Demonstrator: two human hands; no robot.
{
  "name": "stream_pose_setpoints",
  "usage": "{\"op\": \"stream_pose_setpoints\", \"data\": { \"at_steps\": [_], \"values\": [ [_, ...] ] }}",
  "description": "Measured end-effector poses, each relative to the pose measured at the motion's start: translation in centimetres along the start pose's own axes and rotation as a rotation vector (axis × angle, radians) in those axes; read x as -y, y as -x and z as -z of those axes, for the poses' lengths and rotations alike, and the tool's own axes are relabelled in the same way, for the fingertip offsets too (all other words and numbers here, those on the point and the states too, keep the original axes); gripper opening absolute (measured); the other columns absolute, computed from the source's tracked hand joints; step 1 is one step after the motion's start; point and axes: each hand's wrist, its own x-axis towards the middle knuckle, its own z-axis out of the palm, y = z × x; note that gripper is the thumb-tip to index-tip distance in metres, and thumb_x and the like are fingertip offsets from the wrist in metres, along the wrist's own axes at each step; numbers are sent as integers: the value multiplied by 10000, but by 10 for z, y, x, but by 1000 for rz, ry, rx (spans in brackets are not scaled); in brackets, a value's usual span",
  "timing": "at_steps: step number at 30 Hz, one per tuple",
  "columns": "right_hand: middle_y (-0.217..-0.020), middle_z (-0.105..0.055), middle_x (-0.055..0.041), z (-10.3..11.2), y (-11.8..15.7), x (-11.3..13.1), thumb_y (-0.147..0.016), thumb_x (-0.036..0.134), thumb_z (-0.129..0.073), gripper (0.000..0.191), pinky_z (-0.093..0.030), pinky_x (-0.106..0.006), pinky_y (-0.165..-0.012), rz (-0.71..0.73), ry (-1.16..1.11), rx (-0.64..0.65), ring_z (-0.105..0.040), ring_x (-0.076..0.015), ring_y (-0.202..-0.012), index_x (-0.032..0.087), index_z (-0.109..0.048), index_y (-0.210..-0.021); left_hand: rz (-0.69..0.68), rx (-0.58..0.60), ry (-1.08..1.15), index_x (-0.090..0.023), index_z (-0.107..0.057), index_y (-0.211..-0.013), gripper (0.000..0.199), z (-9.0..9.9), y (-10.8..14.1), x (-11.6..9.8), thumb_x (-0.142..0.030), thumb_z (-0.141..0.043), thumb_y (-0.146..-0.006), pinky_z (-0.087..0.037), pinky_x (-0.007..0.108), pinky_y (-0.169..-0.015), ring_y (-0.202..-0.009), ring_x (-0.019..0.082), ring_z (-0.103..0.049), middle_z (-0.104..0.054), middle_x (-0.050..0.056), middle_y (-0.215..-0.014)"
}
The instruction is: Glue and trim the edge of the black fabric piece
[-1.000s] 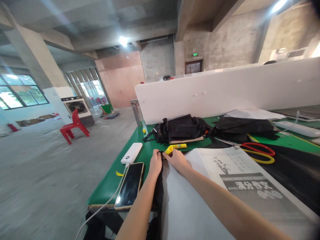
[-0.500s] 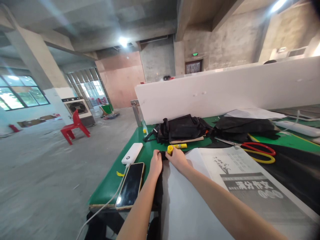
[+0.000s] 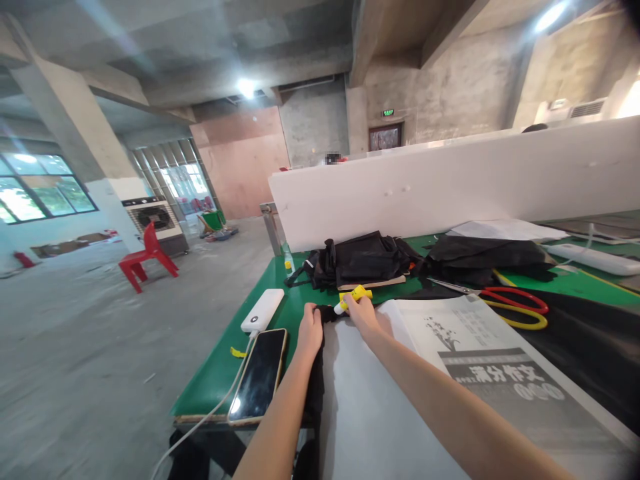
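My right hand (image 3: 362,315) is closed around a yellow glue stick (image 3: 353,297), whose white end points down and left toward the black cloth (image 3: 327,313). Another yellow piece lies partly behind it. My left hand (image 3: 311,324) pinches the left end of that same cloth at the table's edge. Under my forearms a large white sheet (image 3: 360,393) lies over black material. To the right is a printed page (image 3: 490,360) with a grey band and Chinese characters.
A phone (image 3: 260,377) and white power bank (image 3: 263,310) lie left on the green table (image 3: 215,373). Scissors (image 3: 515,301) rest at the right. A black bundle (image 3: 370,257) sits ahead, before a white partition (image 3: 450,180). A red chair (image 3: 150,257) stands on the floor.
My right hand has moved slightly right and tilted the glue stick, so its white end now shows at the lower left. My left hand stays on the cloth.
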Motion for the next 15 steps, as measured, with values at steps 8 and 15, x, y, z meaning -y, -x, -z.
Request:
{"op": "stream_pose_setpoints", "data": {
  "at_steps": [8,15],
  "values": [
    [-705,-624,-19,-7,17,6,-754,445,-547,267,-281,-220,-532,146,136,88,-541,-136,-636,179,-570,-749,11,15,-11,-203,-477,-925,156,-1,-1,2,-238,-337,-867,-447,318,-749,-807,186,-598,-611,43,-824],
    [-727,-616,-47,-8,11,6,-780,439,-524,277,-268,-233,-531,182,210,60,-540,-146,-639,166,-571,-773,18,6,-13,-186,-475,-932,162,-2,-1,4,-225,-336,-861,-448,319,-745,-827,196,-593,-610,65,-847]
  ]
}}
